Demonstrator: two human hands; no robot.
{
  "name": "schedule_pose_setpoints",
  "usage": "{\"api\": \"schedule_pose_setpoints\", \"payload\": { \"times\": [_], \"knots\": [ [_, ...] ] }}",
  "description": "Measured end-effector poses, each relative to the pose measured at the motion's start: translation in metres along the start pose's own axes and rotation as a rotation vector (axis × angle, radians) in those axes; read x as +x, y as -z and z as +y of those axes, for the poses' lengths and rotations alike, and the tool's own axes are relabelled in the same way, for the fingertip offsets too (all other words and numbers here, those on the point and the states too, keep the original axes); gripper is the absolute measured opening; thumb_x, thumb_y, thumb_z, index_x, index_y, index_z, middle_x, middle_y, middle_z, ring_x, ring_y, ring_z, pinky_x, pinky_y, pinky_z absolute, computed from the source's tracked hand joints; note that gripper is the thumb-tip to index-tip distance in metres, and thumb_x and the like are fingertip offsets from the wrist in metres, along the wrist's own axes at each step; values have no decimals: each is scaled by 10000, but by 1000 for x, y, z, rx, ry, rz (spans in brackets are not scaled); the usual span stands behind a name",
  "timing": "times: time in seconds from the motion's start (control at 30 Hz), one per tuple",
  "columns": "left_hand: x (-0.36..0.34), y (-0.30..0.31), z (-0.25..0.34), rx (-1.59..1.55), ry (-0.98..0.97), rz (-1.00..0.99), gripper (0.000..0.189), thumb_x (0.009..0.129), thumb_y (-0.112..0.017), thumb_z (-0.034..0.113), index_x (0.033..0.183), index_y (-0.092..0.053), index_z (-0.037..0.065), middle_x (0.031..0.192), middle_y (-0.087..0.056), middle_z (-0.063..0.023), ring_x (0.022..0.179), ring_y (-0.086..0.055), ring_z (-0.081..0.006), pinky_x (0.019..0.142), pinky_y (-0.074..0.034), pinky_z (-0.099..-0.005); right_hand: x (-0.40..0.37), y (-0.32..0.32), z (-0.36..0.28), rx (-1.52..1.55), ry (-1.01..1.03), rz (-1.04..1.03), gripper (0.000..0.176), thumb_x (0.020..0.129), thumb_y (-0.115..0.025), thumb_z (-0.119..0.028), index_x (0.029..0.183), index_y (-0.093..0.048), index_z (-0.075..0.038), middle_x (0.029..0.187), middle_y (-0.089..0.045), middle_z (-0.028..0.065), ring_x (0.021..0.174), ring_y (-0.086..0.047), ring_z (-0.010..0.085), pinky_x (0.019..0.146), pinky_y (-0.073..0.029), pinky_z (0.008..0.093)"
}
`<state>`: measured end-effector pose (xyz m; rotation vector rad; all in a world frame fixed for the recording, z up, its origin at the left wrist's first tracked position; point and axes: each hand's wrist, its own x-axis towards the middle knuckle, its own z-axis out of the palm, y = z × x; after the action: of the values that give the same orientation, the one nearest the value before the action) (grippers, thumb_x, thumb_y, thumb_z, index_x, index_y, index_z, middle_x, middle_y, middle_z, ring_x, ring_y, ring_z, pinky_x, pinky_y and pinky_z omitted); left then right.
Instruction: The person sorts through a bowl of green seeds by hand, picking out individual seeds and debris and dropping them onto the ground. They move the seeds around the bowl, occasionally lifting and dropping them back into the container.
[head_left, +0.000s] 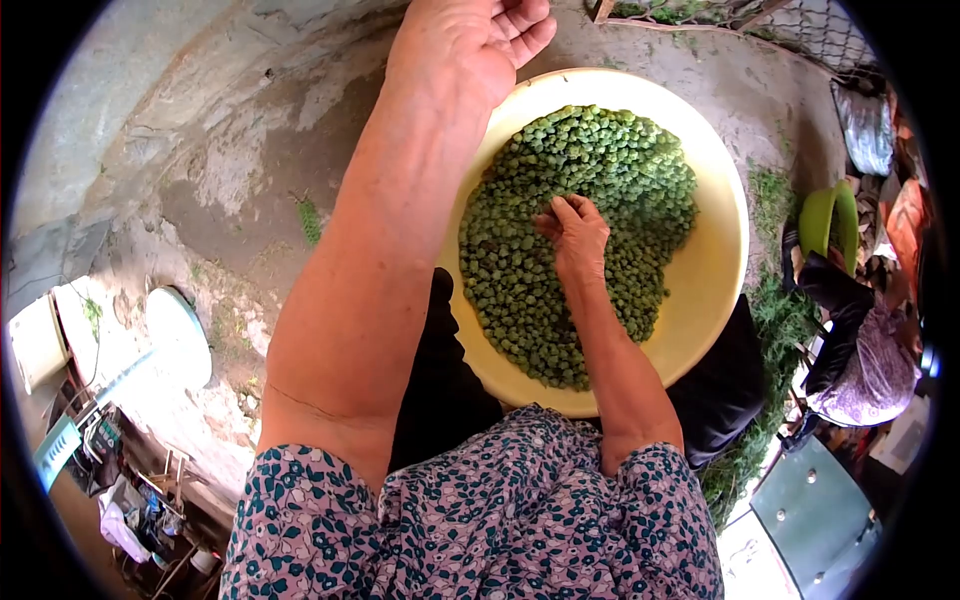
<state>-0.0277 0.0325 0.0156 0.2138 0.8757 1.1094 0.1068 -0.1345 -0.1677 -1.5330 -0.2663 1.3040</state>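
A wide pale-yellow basin (712, 262) holds a thick layer of small green cone-like pieces (620, 160) that resemble hop cones. Above the middle of this layer is my right hand (580, 238), thumb and fingers drawn together in a pinch. Whatever is between those fingertips is too small to make out. My left hand (500, 40) is raised beyond the basin's upper left rim, partly cut off by the top of the view. Its visible fingers are loosely bent and apart, with nothing seen in them; the thumb is hidden.
The basin rests over my dark-clothed legs (720, 375). A wire mesh (800, 35) stands at the upper right. To the right are a lime-green tub (830, 222), bags, cloths and a dark green panel (815, 510). A pale wall (120, 110) rises at left, with clutter below.
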Motion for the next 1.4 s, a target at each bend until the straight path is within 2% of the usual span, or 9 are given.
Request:
{"api": "schedule_pose_setpoints", "payload": {
  "times": [0.3, 0.53, 0.7, 0.77, 0.9, 1.03, 1.23, 1.3, 1.4],
  "knots": [
    [1, 2, 0, 13, 7, 2, 26, 862, -586, 102, 865, -584, 76, 784, -620, -31, 693, -556, -129, 708, -462, -307, -13, 19, -118, -332, 151, 88, 169, 786, -680, -113, 905, -635, -2, 718, -631, 85, 572, -587, 168, 606, -532, 308],
    [5, 7, -1, 15, 1, -48, 26, 855, -594, 100, 860, -586, 76, 779, -618, -28, 692, -554, -129, 710, -464, -308, 59, 64, -189, 529, 289, -38, 202, 910, -475, -49, 1053, -464, 95, 1018, -592, 232, 905, -611, 313, 878, -519, 412],
    [3, 6, -1, 6, -9, -30, 28, 856, -592, 99, 861, -582, 74, 789, -618, -33, 695, -553, -129, 707, -465, -305, 24, 30, -133, 86, 319, 54, 156, 876, -553, -67, 988, -575, 40, 819, -634, 135, 686, -631, 218, 655, -565, 341],
    [1, 2, -2, 6, -2, 20, 28, 861, -587, 98, 867, -580, 71, 792, -618, -35, 695, -553, -129, 710, -464, -304, 16, 24, -97, -141, 137, 164, 151, 832, -613, -135, 863, -600, 12, 763, -618, 100, 709, -607, 203, 723, -561, 341],
    [1, 1, -1, 5, 5, 4, 28, 867, -581, 96, 871, -578, 68, 793, -617, -37, 698, -553, -130, 715, -462, -302, 24, 26, -18, -438, 141, -51, 278, 861, -568, -92, 1122, -597, 0, 850, -656, 81, 648, -628, 149, 595, -538, 279],
    [2, 1, -2, 9, 16, -9, 30, 871, -578, 97, 874, -580, 67, 793, -616, -38, 700, -553, -130, 719, -463, -303, 34, 22, 16, -590, 146, -58, 254, 866, -565, -90, 1094, -613, 10, 805, -646, 82, 639, -611, 118, 541, -506, 279],
    [-2, -2, -3, 10, 30, 1, 38, 872, -580, 103, 878, -587, 66, 795, -618, -36, 708, -554, -132, 723, -465, -307, 36, 13, 18, -692, 171, 72, 218, 810, -626, -125, 986, -661, 0, 768, -657, 130, 587, -613, 195, 587, -502, 358],
    [-2, -2, -3, 16, 29, 5, 39, 871, -581, 104, 878, -588, 66, 797, -619, -36, 710, -555, -133, 723, -465, -308, 45, 10, 26, -889, 413, 197, 256, 775, -665, -208, 956, -677, -28, 800, -659, 161, 686, -634, 274, 652, -501, 401],
    [0, -1, -5, 10, 34, -6, 41, 872, -582, 109, 875, -590, 68, 798, -622, -35, 707, -556, -135, 721, -465, -308, 44, -1, 22, -994, 251, 291, 292, 743, -680, -273, 943, -687, -60, 841, -659, 176, 779, -628, 328, 704, -490, 423]
  ]
}}
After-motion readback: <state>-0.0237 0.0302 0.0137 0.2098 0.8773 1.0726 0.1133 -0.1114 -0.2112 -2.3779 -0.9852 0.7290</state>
